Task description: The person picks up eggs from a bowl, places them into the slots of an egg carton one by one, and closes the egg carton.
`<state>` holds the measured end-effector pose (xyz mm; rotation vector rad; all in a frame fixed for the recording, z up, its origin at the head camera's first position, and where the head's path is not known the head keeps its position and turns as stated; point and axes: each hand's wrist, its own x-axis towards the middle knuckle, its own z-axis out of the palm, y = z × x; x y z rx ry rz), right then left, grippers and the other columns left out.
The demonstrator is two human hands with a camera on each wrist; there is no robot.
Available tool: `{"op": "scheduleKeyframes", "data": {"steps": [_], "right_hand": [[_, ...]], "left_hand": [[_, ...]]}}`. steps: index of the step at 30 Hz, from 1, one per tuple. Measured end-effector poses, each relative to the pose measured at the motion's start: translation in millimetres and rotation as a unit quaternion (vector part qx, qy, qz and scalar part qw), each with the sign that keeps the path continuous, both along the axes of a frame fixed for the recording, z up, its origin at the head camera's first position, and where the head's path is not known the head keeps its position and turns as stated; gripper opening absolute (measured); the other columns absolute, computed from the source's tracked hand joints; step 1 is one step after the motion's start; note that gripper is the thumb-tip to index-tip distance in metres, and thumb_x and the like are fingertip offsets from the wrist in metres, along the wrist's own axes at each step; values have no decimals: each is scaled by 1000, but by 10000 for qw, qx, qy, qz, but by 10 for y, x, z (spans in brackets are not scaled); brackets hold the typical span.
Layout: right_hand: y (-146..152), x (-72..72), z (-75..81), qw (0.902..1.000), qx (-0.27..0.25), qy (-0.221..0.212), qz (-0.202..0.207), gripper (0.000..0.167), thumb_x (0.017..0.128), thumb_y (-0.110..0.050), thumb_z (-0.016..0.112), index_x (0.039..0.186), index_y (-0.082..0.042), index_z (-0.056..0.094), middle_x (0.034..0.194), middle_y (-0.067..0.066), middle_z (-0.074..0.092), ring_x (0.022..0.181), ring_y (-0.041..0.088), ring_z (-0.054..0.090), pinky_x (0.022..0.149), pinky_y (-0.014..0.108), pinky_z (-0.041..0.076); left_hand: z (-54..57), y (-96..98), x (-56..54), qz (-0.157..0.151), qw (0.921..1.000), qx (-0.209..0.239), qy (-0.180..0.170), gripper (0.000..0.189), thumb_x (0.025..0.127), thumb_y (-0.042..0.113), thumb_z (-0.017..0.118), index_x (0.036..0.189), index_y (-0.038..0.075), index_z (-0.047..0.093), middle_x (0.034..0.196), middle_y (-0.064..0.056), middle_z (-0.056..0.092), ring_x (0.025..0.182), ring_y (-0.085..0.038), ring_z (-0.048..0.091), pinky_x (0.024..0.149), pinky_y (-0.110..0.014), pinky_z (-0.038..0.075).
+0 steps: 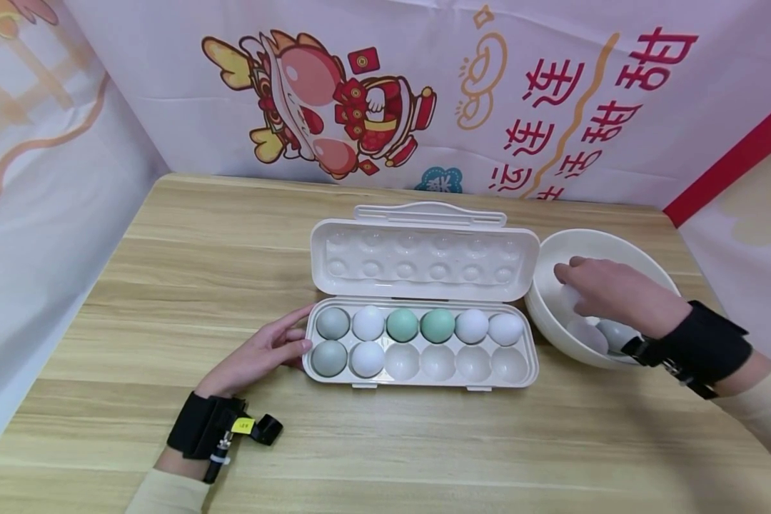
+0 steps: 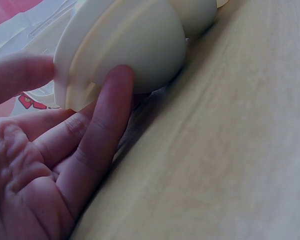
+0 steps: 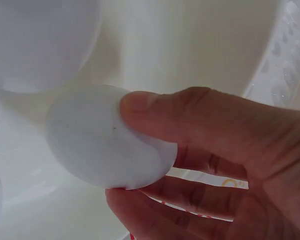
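Note:
A white plastic egg box [image 1: 424, 376] lies on the table with its lid [image 1: 424, 283] folded back. Its back row holds eggs in grey-green, white and green [image 1: 437, 326]; the front row has a grey-green egg [image 1: 329, 358] and a white egg [image 1: 367, 359] at the left, then several bare wells. My left hand [image 1: 257, 357] grips the box's left end, thumb at the rim and fingers against the underside. Inside a white bowl [image 1: 555, 335], my right hand [image 1: 623, 296] pinches a white egg [image 3: 85, 135] between thumb and fingers.
More eggs [image 1: 587, 334] lie in the bowl under the right hand, partly hidden by it. The bowl stands close to the box's right end. A printed cloth [image 1: 424, 93] hangs behind the wooden table [image 1: 385, 457].

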<state>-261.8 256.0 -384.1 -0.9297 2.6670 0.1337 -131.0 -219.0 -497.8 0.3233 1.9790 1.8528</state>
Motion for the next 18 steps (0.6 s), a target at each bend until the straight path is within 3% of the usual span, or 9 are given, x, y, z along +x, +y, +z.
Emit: {"op": "scheduleKeyframes", "data": {"steps": [9,18], "right_hand": [[-37,108,108,9981,-186,566,182,45,67,-8,88,101,1,59,81,9,56,68,20,53,61,37,53],[-75,205,201,9955,-467,785,247,48,65,-8,89,102,-1,59,84,10,58,69,21,55,63,38,55]], "left_hand": [[-1,1,-4,-21,10000,-32,46,63,100,8,51,153,1,17,121,-30,57,99,-23,64,83,-34,53],[-3,6,3,12,10000,-27,10,64,100,8,52,153,1,18,122,-31,56,99,-23,63,83,-35,53]]}}
